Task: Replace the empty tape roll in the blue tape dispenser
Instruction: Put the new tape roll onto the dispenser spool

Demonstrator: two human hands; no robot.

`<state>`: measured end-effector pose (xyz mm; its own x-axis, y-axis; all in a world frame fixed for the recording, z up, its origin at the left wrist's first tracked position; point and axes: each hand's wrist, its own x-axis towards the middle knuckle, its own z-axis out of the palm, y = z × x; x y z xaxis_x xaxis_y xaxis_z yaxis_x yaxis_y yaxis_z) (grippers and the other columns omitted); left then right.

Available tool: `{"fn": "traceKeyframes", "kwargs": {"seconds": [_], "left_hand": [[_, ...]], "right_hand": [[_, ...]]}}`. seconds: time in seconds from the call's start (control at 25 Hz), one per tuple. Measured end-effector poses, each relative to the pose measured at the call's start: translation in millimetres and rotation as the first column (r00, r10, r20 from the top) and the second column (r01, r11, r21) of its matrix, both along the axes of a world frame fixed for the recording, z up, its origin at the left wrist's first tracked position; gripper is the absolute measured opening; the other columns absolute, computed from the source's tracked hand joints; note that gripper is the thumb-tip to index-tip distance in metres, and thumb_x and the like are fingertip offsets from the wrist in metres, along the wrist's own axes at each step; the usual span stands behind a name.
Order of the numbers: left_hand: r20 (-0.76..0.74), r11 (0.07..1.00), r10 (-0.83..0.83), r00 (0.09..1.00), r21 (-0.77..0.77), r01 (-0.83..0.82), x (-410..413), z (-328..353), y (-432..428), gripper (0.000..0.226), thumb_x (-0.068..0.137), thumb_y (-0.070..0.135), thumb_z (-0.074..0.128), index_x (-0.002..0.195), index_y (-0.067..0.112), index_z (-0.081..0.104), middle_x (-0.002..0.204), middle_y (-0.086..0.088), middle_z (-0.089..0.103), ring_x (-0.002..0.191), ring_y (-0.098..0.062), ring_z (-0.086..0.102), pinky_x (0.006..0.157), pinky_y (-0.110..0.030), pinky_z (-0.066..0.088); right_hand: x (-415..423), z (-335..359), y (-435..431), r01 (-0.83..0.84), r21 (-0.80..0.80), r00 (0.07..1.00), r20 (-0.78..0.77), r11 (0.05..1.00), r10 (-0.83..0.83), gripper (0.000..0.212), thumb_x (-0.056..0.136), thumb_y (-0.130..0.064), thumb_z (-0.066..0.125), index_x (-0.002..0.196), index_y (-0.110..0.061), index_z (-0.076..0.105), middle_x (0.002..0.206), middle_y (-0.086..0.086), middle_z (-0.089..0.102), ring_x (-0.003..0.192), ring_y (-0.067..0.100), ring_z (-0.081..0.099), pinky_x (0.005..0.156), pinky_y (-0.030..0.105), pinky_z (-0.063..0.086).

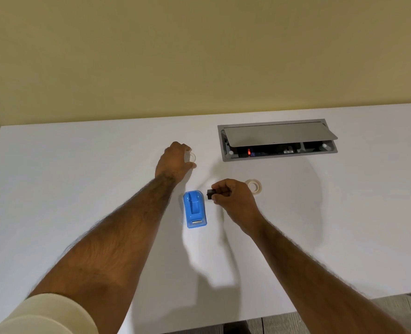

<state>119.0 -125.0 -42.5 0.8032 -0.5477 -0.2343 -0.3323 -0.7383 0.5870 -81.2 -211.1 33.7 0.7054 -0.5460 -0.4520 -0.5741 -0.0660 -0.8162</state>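
We hold the tape parts apart above a white desk (79, 189), the small blue plastic tape dispenser (195, 209) lying empty between our hands.

Our left hand (174, 162) pinches the spent clear plastic ring (192, 157) at the desk surface; our right hand (233, 196) pinches the black spindle hub (210, 194), near the fresh whitish tape roll (254, 186). We judge the small hub could slip from our fingertips.

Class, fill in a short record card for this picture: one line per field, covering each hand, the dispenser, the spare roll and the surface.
Left hand: closed around a clear, ring-shaped empty roll, far side of the desk
Right hand: fingers pinch a small black spindle
Blue tape dispenser: on the desk between the hands, slot empty
New tape roll: lying flat behind the right hand
White desk: has an open cable box
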Motion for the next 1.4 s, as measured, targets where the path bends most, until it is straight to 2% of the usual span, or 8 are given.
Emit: {"fn": "traceKeyframes", "kwargs": {"seconds": [0.16, 0.28, 0.4, 0.52, 0.96, 1.12, 1.28, 1.4], "left_hand": [[-0.085, 0.977, 0.142, 0.986, -0.148, -0.154, -17.9, 15.6, 20.0, 0.037, 0.086, 0.032, 0.074, 0.119, 0.017, 0.065, 0.125, -0.003, 0.062, 0.111, -0.021, 0.060, 0.093, -0.032, 0.048], [-0.221, 0.922, 0.192, 0.956, -0.293, -0.253, -44.5, 35.7, 38.5, 0.022, 0.091, 0.027, 0.070, 0.108, 0.013, 0.073, 0.108, -0.001, 0.074, 0.096, -0.018, 0.069, 0.090, -0.032, 0.054], [-0.478, 0.844, 0.161, 0.864, -0.387, -0.372, -76.0, 56.7, 57.4, 0.017, 0.090, 0.028, 0.071, 0.101, 0.016, 0.077, 0.094, 0.002, 0.077, 0.081, -0.016, 0.072, 0.078, -0.029, 0.058], [-0.593, 0.824, 0.066, 0.803, -0.421, -0.379, -95.6, 69.5, 70.2, 0.017, 0.092, 0.027, 0.070, 0.102, 0.016, 0.079, 0.095, -0.003, 0.079, 0.081, -0.017, 0.072, 0.078, -0.029, 0.061], [-0.606, 0.827, 0.062, 0.793, -0.414, -0.381, -108.4, 85.6, 88.9, 0.017, 0.091, 0.014, 0.071, 0.104, 0.007, 0.078, 0.093, -0.014, 0.078, 0.074, -0.013, 0.067, 0.069, -0.023, 0.060], [-0.588, 0.830, 0.110, 0.801, -0.389, -0.400, -108.9, 79.9, 88.5, 0.016, 0.089, 0.016, 0.072, 0.103, 0.010, 0.078, 0.088, -0.005, 0.077, 0.064, -0.005, 0.065, 0.062, -0.016, 0.054], [-0.581, 0.830, 0.131, 0.803, -0.378, -0.409, -105.0, 78.1, 89.1, 0.008, 0.089, 0.017, 0.072, 0.095, 0.015, 0.079, 0.082, 0.000, 0.076, 0.061, -0.004, 0.064, 0.061, -0.016, 0.053], [-0.586, 0.827, 0.119, 0.801, -0.388, -0.407, -104.4, 79.1, 88.0, 0.007, 0.088, 0.018, 0.073, 0.088, 0.023, 0.078, 0.077, 0.005, 0.076, 0.061, -0.004, 0.064, 0.060, -0.015, 0.053]], "right_hand": [[0.5, 4.2, 4.6, 0.001, -0.023, 1.000, 0.020, 1.000, -0.001, 0.017, 0.084, -0.006, 0.067, 0.101, -0.007, 0.068, 0.096, 0.008, 0.074, 0.092, 0.024, 0.069, 0.091, 0.042, 0.057], [5.4, 9.7, 10.3, 0.003, -0.046, 1.000, 0.029, 0.999, -0.001, 0.020, 0.083, -0.006, 0.066, 0.103, -0.007, 0.068, 0.098, 0.008, 0.073, 0.092, 0.025, 0.069, 0.091, 0.043, 0.056], [8.4, 16.3, 18.5, -0.015, -0.070, 0.998, 0.054, 0.997, 0.019, 0.020, 0.083, -0.006, 0.066, 0.102, -0.007, 0.069, 0.095, 0.006, 0.074, 0.089, 0.021, 0.069, 0.090, 0.040, 0.057], [12.4, 19.5, 22.9, -0.062, -0.151, 0.994, 0.080, 0.987, 0.075, 0.018, 0.086, -0.005, 0.063, 0.103, -0.002, 0.069, 0.098, 0.013, 0.072, 0.090, 0.026, 0.067, 0.088, 0.036, 0.056], [15.5, 21.0, 38.6, -0.089, -0.160, 0.978, 0.175, 0.983, 0.117, 0.015, 0.085, 0.000, 0.058, 0.095, 0.002, 0.069, 0.093, 0.020, 0.071, 0.085, 0.035, 0.066, 0.080, 0.040, 0.056], [9.7, 12.7, 18.0, -0.109, -0.338, 0.987, 0.072, 0.935, 0.141, 0.022, 0.082, -0.015, 0.066, 0.104, -0.011, 0.070, 0.104, 0.003, 0.071, 0.089, 0.011, 0.062, 0.079, 0.012, 0.046], [-9.8, 3.0, -31.9, -0.203, -0.585, 0.979, -0.139, 0.786, 0.149, 0.024, 0.087, -0.011, 0.058, 0.109, -0.014, 0.067, 0.108, 0.007, 0.066, 0.105, 0.024, 0.058, 0.091, 0.036, 0.048], [-21.0, -5.8, -58.4, -0.323, -0.631, 0.935, -0.328, 0.705, 0.136, 0.036, 0.087, -0.004, 0.052, 0.121, -0.014, 0.062, 0.117, 0.012, 0.061, 0.117, 0.030, 0.049, 0.093, 0.041, 0.049]]}}
